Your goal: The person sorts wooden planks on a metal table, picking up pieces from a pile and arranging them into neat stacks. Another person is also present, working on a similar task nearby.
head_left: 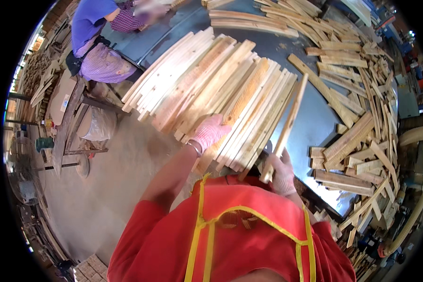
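My left hand [210,132], in a pale pink work glove with a bracelet at the wrist, lies on a row of light wooden boards [211,77]. Its fingers rest on the board tops near my end of the row. A narrow wooden strip [291,120] is in my right hand [282,175], also gloved, with the fingers closed around its near end. This strip slants up and away, just right of the row. Packed side by side, the boards differ in width and colour, and their near ends are uneven.
A blue-grey metal table [301,141] carries the boards. Loose wood pieces [348,141] are heaped along its right side. Another person [96,42] in a blue top works at the far left, beside a wooden stand [73,120] with a plastic bag. A fan [26,174] stands at left.
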A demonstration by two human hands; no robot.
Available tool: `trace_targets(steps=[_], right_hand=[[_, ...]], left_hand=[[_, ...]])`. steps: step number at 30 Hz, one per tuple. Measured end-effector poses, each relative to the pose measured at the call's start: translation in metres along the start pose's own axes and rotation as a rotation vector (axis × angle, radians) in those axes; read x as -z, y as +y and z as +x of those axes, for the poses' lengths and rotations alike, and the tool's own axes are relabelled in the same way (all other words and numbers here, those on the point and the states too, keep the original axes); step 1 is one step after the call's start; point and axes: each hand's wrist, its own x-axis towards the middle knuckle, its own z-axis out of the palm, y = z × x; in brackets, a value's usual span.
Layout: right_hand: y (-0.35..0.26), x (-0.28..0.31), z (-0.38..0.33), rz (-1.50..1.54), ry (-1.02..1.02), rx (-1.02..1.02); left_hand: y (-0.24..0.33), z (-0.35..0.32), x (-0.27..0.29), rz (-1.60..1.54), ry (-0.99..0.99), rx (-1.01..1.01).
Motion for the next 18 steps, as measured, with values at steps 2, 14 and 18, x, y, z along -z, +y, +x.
trace_targets(steps=[2, 14, 18], right_hand=[[-0.001, 0.007, -0.013, -0.066, -0.025, 0.1], [-0.04, -0.076, 0.064, -0.598, -0.52, 0.154], [-0.046, 0.039, 0.131, -0.634, 0.041, 0.261]], left_hand=[[0.016, -0.009, 0.021, -0.2, -0.093, 0.022], [0.053, 0.018, 0.043, -0.044, -0.061, 0.113], [0.02, 0.011, 0.122, -0.472, -0.083, -0.112]])
